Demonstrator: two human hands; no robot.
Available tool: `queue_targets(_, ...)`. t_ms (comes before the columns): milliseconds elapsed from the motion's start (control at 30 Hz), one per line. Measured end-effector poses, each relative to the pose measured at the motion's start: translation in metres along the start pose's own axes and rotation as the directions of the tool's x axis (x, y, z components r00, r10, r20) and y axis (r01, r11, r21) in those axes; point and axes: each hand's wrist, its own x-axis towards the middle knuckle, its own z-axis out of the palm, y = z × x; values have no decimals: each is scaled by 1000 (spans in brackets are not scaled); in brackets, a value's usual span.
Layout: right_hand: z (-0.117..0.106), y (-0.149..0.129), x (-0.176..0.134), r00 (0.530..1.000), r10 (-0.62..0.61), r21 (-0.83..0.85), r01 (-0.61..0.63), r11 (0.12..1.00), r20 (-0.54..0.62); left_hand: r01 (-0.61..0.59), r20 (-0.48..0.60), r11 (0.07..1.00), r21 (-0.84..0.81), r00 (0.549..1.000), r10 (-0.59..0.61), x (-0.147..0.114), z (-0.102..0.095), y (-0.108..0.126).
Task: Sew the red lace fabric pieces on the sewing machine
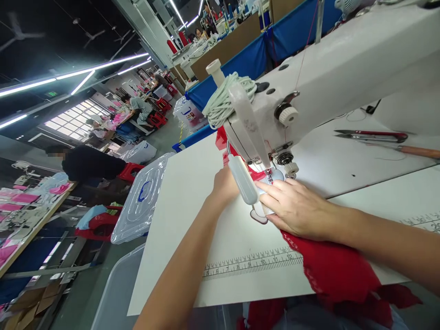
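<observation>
Red lace-edged fabric [338, 266] runs from the needle area of a white sewing machine [330, 64] over the table's front edge. My right hand [297, 208] lies flat on the fabric just in front of the presser foot [270, 176], fingers stretched toward it. Behind the machine's small lamp-like attachment [243, 179], my left hand [225, 185] rests on the table to the left of the needle. Its fingers are hidden there, with red cloth showing close by. A coil of pale green cord [229, 98] hangs on the machine head.
Red-handled thread snips [374, 135] and a wooden-handled tool [417, 151] lie on the machine bed at right. A printed ruler [252, 264] runs along the white table [178, 197]. Clear-lidded plastic bins [139, 201] stand left. Other people sit at machines beyond.
</observation>
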Motion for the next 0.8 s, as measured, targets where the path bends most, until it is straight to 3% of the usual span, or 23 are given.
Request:
queue_targets(200,-5,-1,4,991,21,36,-26,999,132,-56,-132,995,80,989,66,1,10,2)
queue_targets(300,-8,-1,4,990,4,45,-10,999,138,-124,-200,987,98,969,142,1,13,3)
queue_targets(433,-9,0,3,991,-26,47,20,999,128,-179,-205,978,105,959,197,-2,12,1)
queue_targets(800,-9,1,-1,989,-61,-41,67,997,133,-169,-229,981,100,955,188,-14,16,-6)
